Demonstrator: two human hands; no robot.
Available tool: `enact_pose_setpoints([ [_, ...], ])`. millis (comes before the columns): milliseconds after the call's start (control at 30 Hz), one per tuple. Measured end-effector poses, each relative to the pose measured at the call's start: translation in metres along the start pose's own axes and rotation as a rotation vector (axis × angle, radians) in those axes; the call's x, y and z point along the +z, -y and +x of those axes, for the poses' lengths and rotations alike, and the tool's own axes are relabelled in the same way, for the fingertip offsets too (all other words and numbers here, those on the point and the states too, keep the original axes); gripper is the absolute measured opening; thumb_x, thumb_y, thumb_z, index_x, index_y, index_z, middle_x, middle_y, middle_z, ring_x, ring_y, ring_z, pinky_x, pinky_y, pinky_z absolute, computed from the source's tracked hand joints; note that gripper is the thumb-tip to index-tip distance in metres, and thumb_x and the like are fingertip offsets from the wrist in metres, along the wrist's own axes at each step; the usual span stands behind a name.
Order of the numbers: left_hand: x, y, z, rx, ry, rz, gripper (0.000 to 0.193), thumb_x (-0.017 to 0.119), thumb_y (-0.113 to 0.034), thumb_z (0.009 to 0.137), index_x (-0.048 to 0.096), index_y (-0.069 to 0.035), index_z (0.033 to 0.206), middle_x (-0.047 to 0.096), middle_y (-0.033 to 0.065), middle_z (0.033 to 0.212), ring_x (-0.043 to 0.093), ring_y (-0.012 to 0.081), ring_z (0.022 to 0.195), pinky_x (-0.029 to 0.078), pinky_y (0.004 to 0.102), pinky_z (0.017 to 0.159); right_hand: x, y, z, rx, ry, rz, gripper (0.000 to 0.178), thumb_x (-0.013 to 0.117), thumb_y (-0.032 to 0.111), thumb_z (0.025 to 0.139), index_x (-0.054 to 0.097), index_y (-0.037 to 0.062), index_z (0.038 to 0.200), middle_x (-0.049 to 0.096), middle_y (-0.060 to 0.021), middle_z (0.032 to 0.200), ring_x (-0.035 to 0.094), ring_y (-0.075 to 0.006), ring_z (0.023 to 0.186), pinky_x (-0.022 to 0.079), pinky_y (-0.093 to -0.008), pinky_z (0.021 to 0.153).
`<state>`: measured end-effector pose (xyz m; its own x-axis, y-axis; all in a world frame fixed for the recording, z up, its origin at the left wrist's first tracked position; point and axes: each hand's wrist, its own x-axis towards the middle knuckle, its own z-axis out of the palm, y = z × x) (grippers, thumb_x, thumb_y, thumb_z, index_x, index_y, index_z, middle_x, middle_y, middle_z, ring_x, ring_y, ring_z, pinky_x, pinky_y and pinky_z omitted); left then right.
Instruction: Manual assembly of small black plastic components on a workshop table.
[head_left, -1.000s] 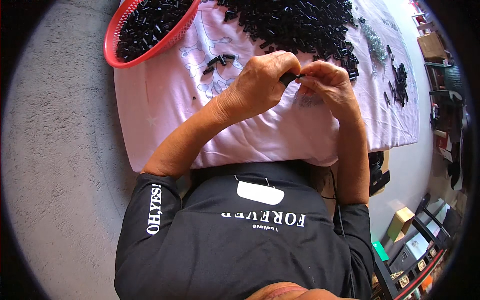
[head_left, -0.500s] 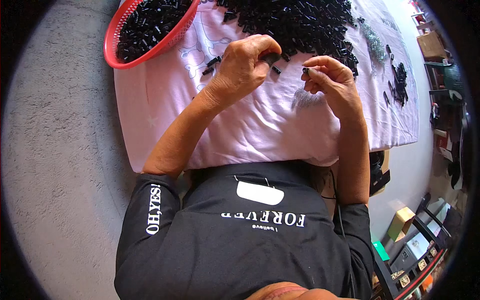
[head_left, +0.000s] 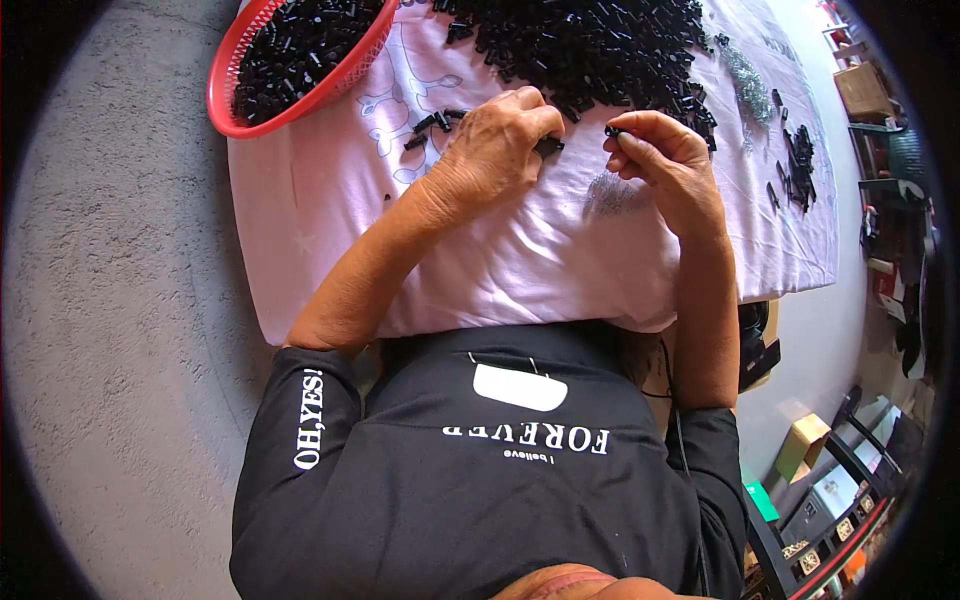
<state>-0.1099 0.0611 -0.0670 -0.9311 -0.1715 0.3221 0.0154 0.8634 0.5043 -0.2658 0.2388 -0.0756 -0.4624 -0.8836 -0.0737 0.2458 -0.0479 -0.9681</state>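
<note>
My left hand point(head_left: 497, 145) is curled over the pink cloth, with dark material showing at its closed fingertips. A short black cylindrical piece point(head_left: 553, 147) sticks out there; the fingers hide its other end. Across a small gap, my right hand point(head_left: 665, 158) pinches another small black piece point(head_left: 612, 131) between thumb and forefinger. Beyond both hands spreads a large heap of short black pieces point(head_left: 610, 50). Several more loose black pieces point(head_left: 430, 124) lie left of my left hand. Near my right hand, a patch of tiny grey metal bits point(head_left: 613, 195) rests on the cloth.
A red plastic basket point(head_left: 222, 105) filled with black pieces stands at the far left of the cloth-covered table point(head_left: 480, 270). At the far right are a pile of silvery small parts point(head_left: 745, 85) and a small cluster of black pieces point(head_left: 798, 170). Boxes point(head_left: 803, 447) stand beyond the right edge.
My left hand has moved slightly nearer to me, and its fingertips are now at the black piece that lay between the hands. My right hand has barely moved; its piece shows more clearly.
</note>
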Motion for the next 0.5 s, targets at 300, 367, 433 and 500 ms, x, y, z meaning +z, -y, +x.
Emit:
enact_pose_setpoints([
  [300,-0.011,0.016,0.004,-0.107,-0.149,0.089,0.031,0.055,0.009,0.071,0.067,-0.004,0.097,0.065,0.013,0.095,0.065,0.0328,0.09,0.053,0.0389,0.083,0.0,0.0,-0.001,-0.006,-0.03,-0.036,0.016,0.065,0.011,0.095,0.068,0.0018,0.108,0.071,-0.0069,0.089,0.068,-0.0117,0.077,0.056,-0.0238,0.069],
  [367,-0.014,0.019,0.002,-0.112,-0.132,0.111,0.028,0.057,0.006,0.073,0.067,-0.004,0.096,0.064,0.0134,0.094,0.065,0.0328,0.091,0.053,0.0402,0.084,-0.001,-0.001,0.0,-0.012,-0.025,-0.029,0.016,0.064,0.011,0.095,0.068,0.0018,0.108,0.072,-0.007,0.089,0.069,-0.0118,0.077,0.056,-0.0239,0.069],
  [433,-0.013,0.021,0.002,-0.116,-0.115,0.132,0.024,0.06,0.003,0.075,0.067,-0.005,0.096,0.064,0.0139,0.094,0.064,0.0328,0.092,0.053,0.0415,0.085,-0.002,-0.001,0.0,-0.018,-0.021,-0.022,0.016,0.064,0.011,0.095,0.068,0.0018,0.108,0.072,-0.0071,0.089,0.069,-0.012,0.078,0.056,-0.0239,0.069],
  [500,-0.012,0.021,0.002,-0.126,-0.088,0.11,0.024,0.061,0.003,0.075,0.067,-0.005,0.096,0.064,0.014,0.094,0.064,0.0326,0.093,0.053,0.0416,0.085,-0.002,-0.001,0.0,-0.022,-0.028,-0.022,0.016,0.064,0.01,0.095,0.068,0.0019,0.108,0.072,-0.0073,0.09,0.069,-0.0119,0.078,0.056,-0.0239,0.07],
])
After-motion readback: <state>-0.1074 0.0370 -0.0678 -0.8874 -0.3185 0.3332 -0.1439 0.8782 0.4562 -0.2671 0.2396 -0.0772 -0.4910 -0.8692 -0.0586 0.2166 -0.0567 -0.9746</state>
